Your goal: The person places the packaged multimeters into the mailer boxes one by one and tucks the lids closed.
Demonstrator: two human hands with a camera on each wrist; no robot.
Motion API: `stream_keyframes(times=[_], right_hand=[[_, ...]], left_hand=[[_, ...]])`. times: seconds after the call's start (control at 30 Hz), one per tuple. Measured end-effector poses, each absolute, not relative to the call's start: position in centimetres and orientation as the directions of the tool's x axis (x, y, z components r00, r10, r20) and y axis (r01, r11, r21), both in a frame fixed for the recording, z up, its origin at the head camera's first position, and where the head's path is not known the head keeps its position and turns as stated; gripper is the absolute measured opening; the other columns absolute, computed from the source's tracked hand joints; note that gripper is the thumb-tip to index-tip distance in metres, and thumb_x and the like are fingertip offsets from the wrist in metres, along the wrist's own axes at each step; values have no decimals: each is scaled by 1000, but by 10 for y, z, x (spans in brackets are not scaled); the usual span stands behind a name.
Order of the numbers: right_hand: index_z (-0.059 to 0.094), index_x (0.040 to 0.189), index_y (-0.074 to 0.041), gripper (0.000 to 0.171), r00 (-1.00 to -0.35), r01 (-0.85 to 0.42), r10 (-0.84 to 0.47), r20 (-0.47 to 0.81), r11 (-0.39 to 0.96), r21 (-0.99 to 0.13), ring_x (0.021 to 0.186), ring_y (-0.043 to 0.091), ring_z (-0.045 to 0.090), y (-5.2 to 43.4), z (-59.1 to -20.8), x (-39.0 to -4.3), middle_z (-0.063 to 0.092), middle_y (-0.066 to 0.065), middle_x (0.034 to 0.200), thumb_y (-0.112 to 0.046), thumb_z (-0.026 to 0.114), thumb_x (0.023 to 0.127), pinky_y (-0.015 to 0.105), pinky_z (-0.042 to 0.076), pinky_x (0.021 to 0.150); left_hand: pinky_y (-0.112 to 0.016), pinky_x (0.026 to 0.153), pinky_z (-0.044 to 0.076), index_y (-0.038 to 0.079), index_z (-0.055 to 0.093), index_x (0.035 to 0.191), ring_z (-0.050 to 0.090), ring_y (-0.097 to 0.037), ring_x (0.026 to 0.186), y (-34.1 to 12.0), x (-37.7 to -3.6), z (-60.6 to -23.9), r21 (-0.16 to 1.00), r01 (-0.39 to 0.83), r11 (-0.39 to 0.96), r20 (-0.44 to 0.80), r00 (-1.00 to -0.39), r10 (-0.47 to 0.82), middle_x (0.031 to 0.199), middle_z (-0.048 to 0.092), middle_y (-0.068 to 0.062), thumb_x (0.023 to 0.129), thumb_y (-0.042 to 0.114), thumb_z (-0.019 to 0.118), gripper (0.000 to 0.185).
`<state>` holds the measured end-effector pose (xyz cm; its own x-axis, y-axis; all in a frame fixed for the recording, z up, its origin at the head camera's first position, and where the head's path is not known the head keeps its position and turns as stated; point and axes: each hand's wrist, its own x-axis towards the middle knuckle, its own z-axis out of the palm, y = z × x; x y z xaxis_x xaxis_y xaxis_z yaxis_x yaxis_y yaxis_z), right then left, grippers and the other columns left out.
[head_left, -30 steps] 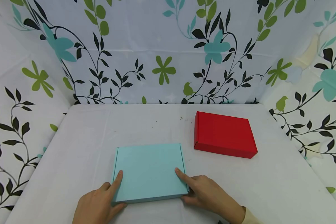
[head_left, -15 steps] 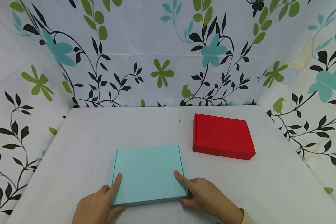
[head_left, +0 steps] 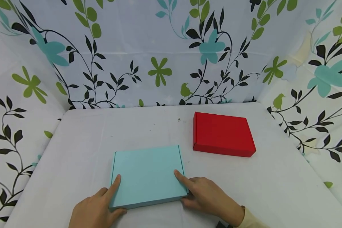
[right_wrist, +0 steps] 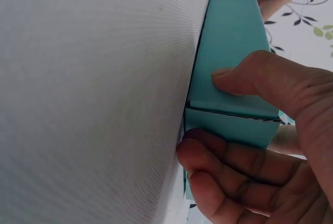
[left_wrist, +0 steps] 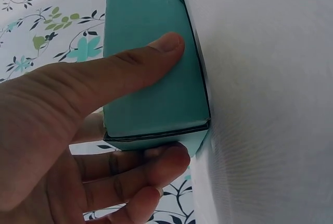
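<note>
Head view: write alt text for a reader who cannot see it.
Two hands grip the near corners of a flat teal box on a white table, the left hand at its left corner, the right hand at its right. A closed red box lies farther back to the right, before leaf-patterned walls.

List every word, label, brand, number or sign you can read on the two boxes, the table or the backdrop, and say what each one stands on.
None: no readable text shows in any view.
Teal box, gripped by the left hand and right hand: plain lid and sides.
Red box: plain.
White tablecloth: only small specks.
Backdrop: printed leaves, flowers and birds, no lettering.
</note>
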<state>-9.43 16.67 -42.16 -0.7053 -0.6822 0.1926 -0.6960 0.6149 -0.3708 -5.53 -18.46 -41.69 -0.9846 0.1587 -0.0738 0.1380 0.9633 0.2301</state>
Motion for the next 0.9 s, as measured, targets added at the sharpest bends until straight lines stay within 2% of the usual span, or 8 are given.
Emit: stream_keyframes(times=[0.47, 0.67, 0.77, 0.9], right_hand=[[50, 154, -8, 78, -728, -668, -666, 164, 633, -392, 59, -4, 42, 167, -419, -91, 53, -14, 69, -17, 85, 84, 14, 40, 58], [50, 153, -7, 80, -715, -691, -669, 204, 633, -348, 56, -4, 39, 167, -422, -95, 53, -12, 67, -18, 87, 83, 13, 38, 56], [49, 153, -7, 80, -725, -676, -663, 183, 638, -369, 56, -4, 39, 165, -423, -95, 52, -12, 67, -18, 87, 83, 13, 38, 56], [49, 153, -7, 79, -737, -658, -657, 160, 641, -396, 57, -4, 42, 165, -423, -93, 54, -12, 68, -16, 86, 84, 13, 40, 57]], left_hand=[[-33, 47, 45, 14, 52, 154, 52, -11, 54, -184, -54, -415, 264, 144, 954, -52, -985, 163, 96, 70, -4, 67, 53, 94, 105], [-31, 46, 40, 12, 52, 154, 39, -12, 49, -181, -53, -414, 206, 174, 963, -1, -984, 178, 82, 59, 1, 69, 48, 95, 102], [-30, 45, 38, 11, 52, 153, 37, -12, 48, -180, -53, -414, 196, 175, 965, 5, -984, 178, 78, 55, 3, 68, 46, 96, 102], [-30, 45, 40, 11, 52, 153, 39, -11, 49, -181, -52, -414, 203, 171, 964, -8, -984, 176, 80, 57, 2, 68, 46, 96, 102]])
